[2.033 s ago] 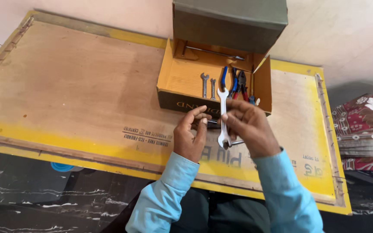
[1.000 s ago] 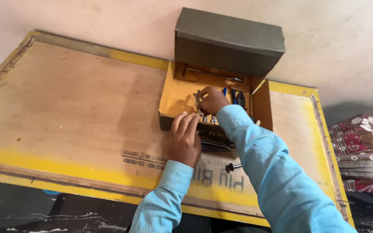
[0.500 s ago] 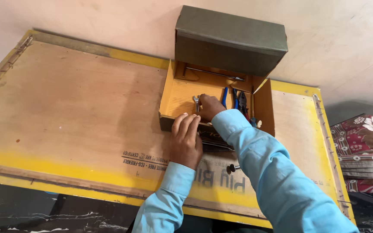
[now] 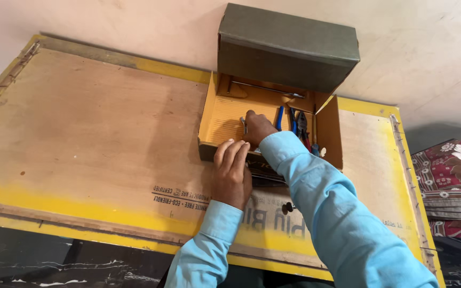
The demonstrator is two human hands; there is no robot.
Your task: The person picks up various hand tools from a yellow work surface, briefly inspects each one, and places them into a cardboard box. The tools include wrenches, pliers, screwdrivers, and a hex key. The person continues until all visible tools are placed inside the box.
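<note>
R hand (image 4: 257,128) in box (image 4: 329,133), grip on spanner (image 4: 244,125) unclear.

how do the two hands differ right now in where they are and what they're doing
The right hand reaches inside the open cardboard box and touches a small metal spanner; the left hand stays outside, its fingers resting on the box's front edge. The right arm stretches further forward than the left. Both wear light blue sleeves.
</note>
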